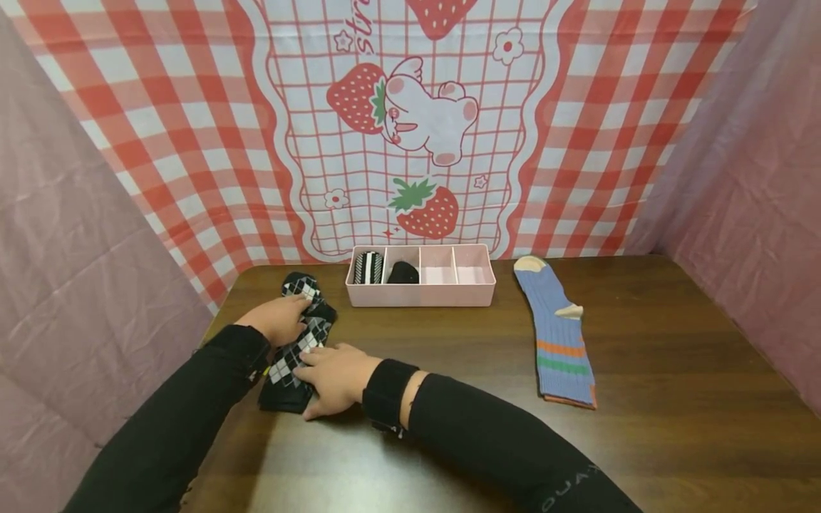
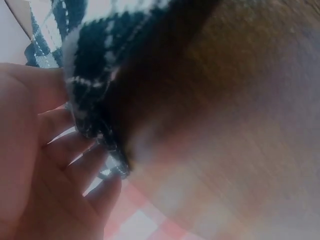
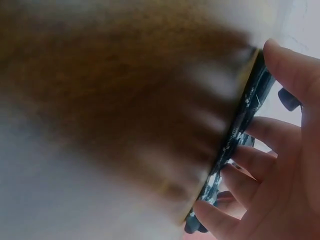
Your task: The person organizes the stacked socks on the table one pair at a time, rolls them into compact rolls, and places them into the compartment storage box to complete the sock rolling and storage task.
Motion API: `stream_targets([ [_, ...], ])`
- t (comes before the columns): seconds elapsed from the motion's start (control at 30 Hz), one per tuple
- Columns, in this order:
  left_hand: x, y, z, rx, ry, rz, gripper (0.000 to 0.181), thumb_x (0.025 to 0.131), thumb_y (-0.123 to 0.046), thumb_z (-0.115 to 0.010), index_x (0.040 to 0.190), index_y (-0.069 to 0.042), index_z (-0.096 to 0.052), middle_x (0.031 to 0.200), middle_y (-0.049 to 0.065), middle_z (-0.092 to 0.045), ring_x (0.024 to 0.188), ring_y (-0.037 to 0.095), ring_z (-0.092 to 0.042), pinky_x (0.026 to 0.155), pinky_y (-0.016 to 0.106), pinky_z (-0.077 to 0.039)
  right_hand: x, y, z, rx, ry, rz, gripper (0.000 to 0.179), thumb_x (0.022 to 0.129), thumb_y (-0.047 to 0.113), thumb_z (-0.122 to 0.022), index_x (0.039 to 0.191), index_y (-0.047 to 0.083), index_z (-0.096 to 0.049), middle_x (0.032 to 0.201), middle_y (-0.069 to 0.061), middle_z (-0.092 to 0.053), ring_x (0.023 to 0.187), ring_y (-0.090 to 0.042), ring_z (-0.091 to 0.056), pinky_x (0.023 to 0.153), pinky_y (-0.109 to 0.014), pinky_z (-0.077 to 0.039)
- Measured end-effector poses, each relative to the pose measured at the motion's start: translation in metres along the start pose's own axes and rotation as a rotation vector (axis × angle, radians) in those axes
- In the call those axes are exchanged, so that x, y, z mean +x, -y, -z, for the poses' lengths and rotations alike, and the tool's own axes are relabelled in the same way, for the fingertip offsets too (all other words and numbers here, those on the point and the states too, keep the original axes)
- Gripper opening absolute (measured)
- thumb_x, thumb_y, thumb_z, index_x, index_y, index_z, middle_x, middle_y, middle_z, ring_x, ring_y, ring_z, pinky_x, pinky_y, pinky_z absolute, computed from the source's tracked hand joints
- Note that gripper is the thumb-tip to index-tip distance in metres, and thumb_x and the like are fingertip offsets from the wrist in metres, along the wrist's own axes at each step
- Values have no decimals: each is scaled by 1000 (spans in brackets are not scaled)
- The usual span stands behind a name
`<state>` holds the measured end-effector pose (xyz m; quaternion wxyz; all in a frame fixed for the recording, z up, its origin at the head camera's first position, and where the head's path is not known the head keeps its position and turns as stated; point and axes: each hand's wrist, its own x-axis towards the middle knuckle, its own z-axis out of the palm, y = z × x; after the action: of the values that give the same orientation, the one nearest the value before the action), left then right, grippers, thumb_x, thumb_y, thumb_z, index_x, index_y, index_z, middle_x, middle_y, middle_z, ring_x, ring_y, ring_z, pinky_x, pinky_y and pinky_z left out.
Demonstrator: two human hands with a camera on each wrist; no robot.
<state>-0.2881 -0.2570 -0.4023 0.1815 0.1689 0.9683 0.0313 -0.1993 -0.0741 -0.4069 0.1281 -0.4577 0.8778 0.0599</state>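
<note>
A red-and-white checked cloth (image 1: 410, 107) with strawberry prints hangs behind a brown wooden table (image 1: 462, 349), and pink drapes (image 1: 77, 235) flank both sides. Two black sleeves (image 1: 173, 413) reach in from the near edge, the right one bearing pale lettering. The pale pink box (image 1: 420, 296), divided into four compartments in a row, stands at the back of the table, just in front of the cloth. Right of it, well apart from the hands, a blue sock (image 1: 558, 335) lies flat, its cream toe away from the person, its orange and green stripes nearer. The black, grey and white argyle sock (image 1: 316, 331) lies lengthwise at the table's left, toe end far, black cuff end near; whether it is one layer or two cannot be told. The right hand (image 1: 343, 377) rests on its nearer half, open, with fingers extended and spread. The left hand (image 1: 279, 320) touches the farther half from the left side, also open, its fingers loosely straight against the fabric. Smallest, a black-and-white striped bundle (image 1: 368, 268) sits in the box's leftmost compartment and a black bundle (image 1: 403, 273) in the second.
</note>
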Motion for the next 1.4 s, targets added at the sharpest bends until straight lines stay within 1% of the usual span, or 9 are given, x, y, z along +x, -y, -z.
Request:
stream_targets([
  [0.2,1,3,-4,-41,-5,0,59,105,-17,-56,155,6,-37,161,29,-31,148,47,-29,118,60,-24,0,2,3,5,2,-11,78,92,71,-59,158,33,-43,166,7,-31,151,-12,-28,118,-41,-31],
  [0.33,-1,2,-6,-50,-22,2,58,104,-17,-56,154,6,-39,160,30,-32,147,47,-30,118,59,-25,-2,4,5,7,-2,-12,76,92,70,-61,156,32,-46,164,7,-35,149,-12,-32,117,-42,-33],
  [0.47,-6,-3,-6,-44,-35,9,56,104,-18,-57,152,7,-42,158,31,-35,146,47,-32,118,59,-26,-7,6,7,-2,3,-8,76,91,70,-62,155,31,-49,162,7,-39,148,-12,-34,116,-43,-34],
  [0.57,-12,-8,-7,-36,-56,-3,55,103,-17,-59,149,9,-45,156,33,-37,144,48,-35,117,59,-27,-12,8,7,-8,8,-2,76,90,71,-62,154,31,-50,160,7,-41,147,-12,-35,116,-43,-35],
  [0.73,-21,-12,-16,-26,-104,-42,54,102,-17,-59,147,10,-47,154,34,-39,143,49,-36,116,59,-29,-18,10,3,6,2,5,75,90,71,-62,153,31,-52,159,6,-43,145,-14,-39,115,-42,-36],
  [0.9,-27,-15,-26,-43,-138,-55,54,103,-18,-58,148,10,-46,155,33,-37,145,48,-34,117,58,-28,-24,12,1,7,-12,8,72,90,71,-64,150,32,-56,156,7,-47,141,-13,-44,113,-42,-39],
  [1.1,-32,-19,-30,-59,-142,-58,55,104,-18,-58,150,8,-45,157,31,-36,146,47,-32,117,58,-28,-32,17,0,-5,-12,7,69,89,68,-67,147,32,-59,152,7,-50,138,-13,-47,111,-42,-41],
  [1.27,-36,-28,-33,-59,-150,-70,55,103,-18,-59,149,9,-46,156,31,-38,146,46,-33,117,57,-29,-41,19,-2,-19,-38,18,66,87,67,-69,142,32,-63,148,7,-55,133,-14,-52,107,-40,-44],
  [1.4,-39,-34,-35,-56,-148,-70,56,103,-19,-59,150,8,-46,157,29,-38,147,44,-33,117,56,-29,-48,18,-5,-23,-49,34,65,88,68,-69,141,31,-64,147,7,-56,131,-13,-53,105,-39,-45],
])
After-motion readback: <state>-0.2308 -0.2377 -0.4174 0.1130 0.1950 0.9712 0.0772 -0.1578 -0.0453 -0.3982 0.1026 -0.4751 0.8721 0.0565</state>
